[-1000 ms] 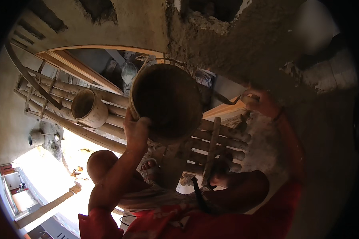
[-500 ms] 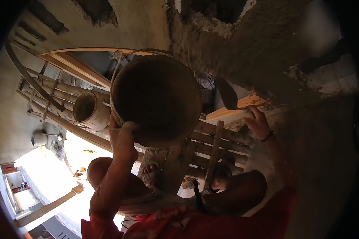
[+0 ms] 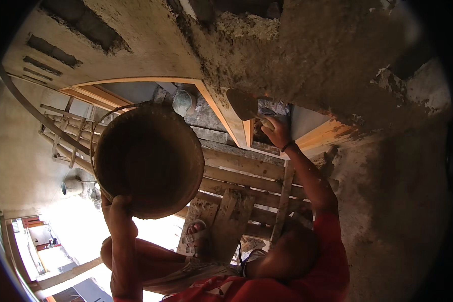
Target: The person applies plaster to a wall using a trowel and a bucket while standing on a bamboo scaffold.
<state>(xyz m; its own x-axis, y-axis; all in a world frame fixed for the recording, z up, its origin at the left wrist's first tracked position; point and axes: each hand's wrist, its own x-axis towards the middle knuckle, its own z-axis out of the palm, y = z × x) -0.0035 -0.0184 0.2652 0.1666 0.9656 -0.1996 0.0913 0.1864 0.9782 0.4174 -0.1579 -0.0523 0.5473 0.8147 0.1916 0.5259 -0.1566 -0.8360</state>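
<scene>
My left hand (image 3: 118,215) is closed on the near rim of a large round bucket (image 3: 148,161), thumb over the edge. The bucket is tipped so its dark inside faces up toward me; its contents are too dark to make out. A thin wire handle (image 3: 93,132) bows out along its left side. My right hand (image 3: 277,133) grips the handle of a pointing trowel (image 3: 242,103), to the right of the bucket. The blade is up by the rough plastered wall (image 3: 307,65) over a wooden frame; I cannot tell whether they touch.
Below me are a slatted wooden platform (image 3: 246,163) and short planks (image 3: 229,214) under my sandaled foot (image 3: 196,234). Wooden frames (image 3: 219,113) edge openings ahead. A pole ladder (image 3: 78,133) lies at left, near a small bucket (image 3: 72,187). Bright open ground drops away lower left.
The bucket and my left hand have moved left and lower. My right hand has carried the trowel left and slightly up. The view has shifted, and the bucket on the poles is now hidden.
</scene>
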